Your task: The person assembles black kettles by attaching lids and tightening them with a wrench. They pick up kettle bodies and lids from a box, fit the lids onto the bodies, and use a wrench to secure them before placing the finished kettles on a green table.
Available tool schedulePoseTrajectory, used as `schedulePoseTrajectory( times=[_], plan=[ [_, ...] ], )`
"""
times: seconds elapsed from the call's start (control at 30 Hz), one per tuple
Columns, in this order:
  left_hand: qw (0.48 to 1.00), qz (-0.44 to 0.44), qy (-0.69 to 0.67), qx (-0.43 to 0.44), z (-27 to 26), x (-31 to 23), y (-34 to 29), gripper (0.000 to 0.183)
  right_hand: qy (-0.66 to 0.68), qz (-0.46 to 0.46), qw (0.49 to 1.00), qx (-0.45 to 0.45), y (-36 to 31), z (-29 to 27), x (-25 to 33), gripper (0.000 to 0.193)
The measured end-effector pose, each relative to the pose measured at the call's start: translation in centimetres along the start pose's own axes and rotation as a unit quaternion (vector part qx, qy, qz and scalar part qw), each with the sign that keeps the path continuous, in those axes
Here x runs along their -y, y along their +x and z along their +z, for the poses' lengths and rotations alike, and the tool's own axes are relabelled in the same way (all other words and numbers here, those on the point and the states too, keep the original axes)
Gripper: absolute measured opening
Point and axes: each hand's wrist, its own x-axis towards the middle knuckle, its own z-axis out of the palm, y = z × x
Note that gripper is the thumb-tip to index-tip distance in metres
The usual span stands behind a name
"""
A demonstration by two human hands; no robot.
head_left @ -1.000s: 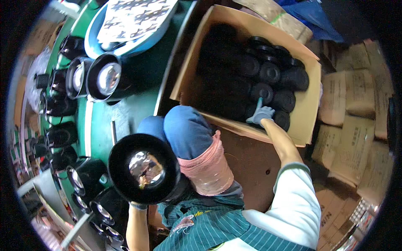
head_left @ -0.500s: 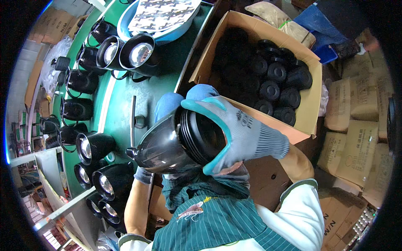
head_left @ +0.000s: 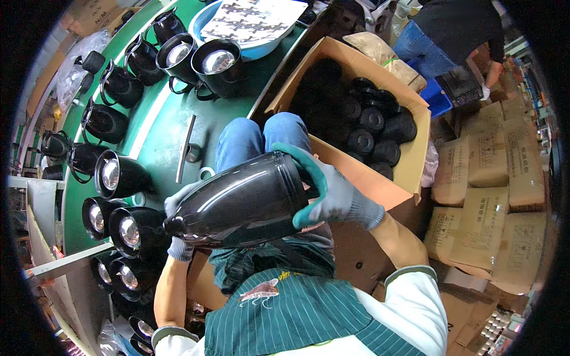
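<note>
Holding a big shiny black pot (head_left: 240, 202) on its side, in front of the knees, with both grips. Holding its narrow end with the left grip (head_left: 183, 199), mostly hidden behind the pot. Holding its wide end with the right grip (head_left: 333, 197), thumb and fingers curled around. Reaching up from below with bent arms. To the right, an open brown box (head_left: 409, 167) of round black parts (head_left: 372, 118). To the left, on the green worktop (head_left: 159, 159), black mugs (head_left: 105, 122) and a blue tub (head_left: 262, 51).
</note>
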Motion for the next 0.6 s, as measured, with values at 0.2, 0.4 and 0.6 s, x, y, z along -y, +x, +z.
schedulePoseTrajectory(
  times=[0.2,0.4,0.6],
  plan=[
    [0.869,0.397,0.292,-0.045,-1.2,-7.2,0.2,0.027,-0.027,0.033,0.997,0.059,0.5,0.4,-0.1,0.094],
    [0.863,0.417,0.285,-0.015,-1.8,-7.3,1.3,0.031,0.074,0.092,0.993,0.027,0.1,-0.6,-3.7,0.093],
    [0.998,0.054,-0.017,0.002,-1.6,-2.2,1.0,0.034,-0.109,-0.087,0.986,-0.09,-2.3,0.8,-2.8,0.094]
  ],
)
